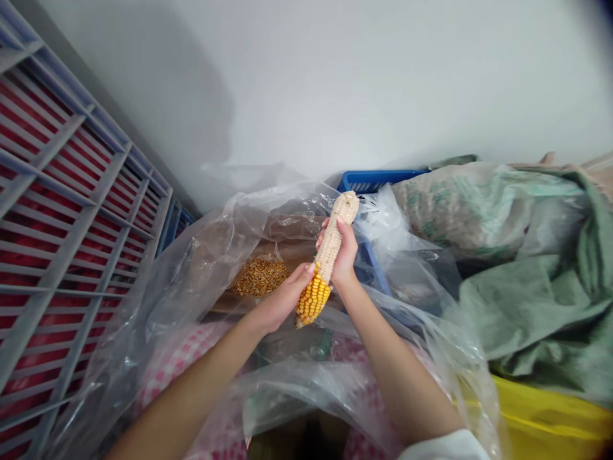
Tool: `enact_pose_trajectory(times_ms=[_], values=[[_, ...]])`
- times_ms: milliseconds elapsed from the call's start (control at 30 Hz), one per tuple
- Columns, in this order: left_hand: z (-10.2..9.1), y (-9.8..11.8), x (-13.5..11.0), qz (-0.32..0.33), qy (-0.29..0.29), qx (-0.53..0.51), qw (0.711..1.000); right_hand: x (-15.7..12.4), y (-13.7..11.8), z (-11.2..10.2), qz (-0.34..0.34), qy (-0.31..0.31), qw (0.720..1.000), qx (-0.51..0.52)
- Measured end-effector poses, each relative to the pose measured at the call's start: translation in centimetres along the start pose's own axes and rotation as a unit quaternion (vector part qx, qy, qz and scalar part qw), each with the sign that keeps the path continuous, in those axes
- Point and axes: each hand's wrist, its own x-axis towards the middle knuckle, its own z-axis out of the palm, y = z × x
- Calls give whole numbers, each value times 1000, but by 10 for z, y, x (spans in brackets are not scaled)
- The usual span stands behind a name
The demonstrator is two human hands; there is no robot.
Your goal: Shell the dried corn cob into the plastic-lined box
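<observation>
A corn cob (pixel 329 252) is held upright over a clear plastic bag (pixel 201 262). Its upper part is bare and pale; yellow kernels remain only on the lower end. My right hand (pixel 342 252) is wrapped round the bare middle of the cob. My left hand (pixel 287 297) grips the kernel-covered lower end, thumb pressed against the kernels. A pile of loose yellow kernels (pixel 260 276) lies inside the bag, just behind and left of my hands.
A grey slatted crate wall (pixel 62 211) with red behind it stands at the left. A blue plastic basket (pixel 371 181) sits behind the bag. Green woven sacks (pixel 522 255) fill the right, a yellow thing (pixel 550 418) below them. A white wall is behind.
</observation>
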Motion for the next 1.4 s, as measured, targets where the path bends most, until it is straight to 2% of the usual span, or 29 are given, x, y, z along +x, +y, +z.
enact_pose_trajectory(times_ms=[267, 400, 500, 633, 700, 800, 900, 1067, 1133, 1200, 1267, 1400], values=[[-2, 1, 1, -7, 15, -22, 1000, -2, 7, -1, -6, 21, 1000, -19], [-1, 4, 5, -56, 36, -54, 996, -7, 10, 3, 4, 15, 999, -35], [0, 10, 2, -85, 16, -72, 994, -6, 6, 5, 25, 8, 999, -28], [0, 17, -6, -48, -14, -50, 997, 1, -5, 4, 44, 67, 997, 0], [1, 16, -7, -27, -12, -24, 999, 3, -8, 3, 34, 71, 997, 1], [5, 11, -6, -4, 13, 8, 1000, 3, -7, 3, 3, 64, 998, -11], [10, 7, -4, 3, 44, 17, 999, 0, -2, 1, 12, 87, 996, -30], [11, 1, 0, -16, 89, 21, 996, -4, 8, -2, 30, 126, 989, -67], [7, -1, 3, -44, 102, 15, 994, -4, 10, -1, 20, 138, 987, -82], [2, -2, 7, -88, 92, 1, 992, -4, 10, 0, 3, 141, 986, -93], [-2, 1, 9, -102, 70, -12, 992, -2, 8, 0, -5, 132, 986, -98], [-5, 10, 5, -22, 13, 23, 999, 6, 4, -8, -13, 139, 986, -88]])
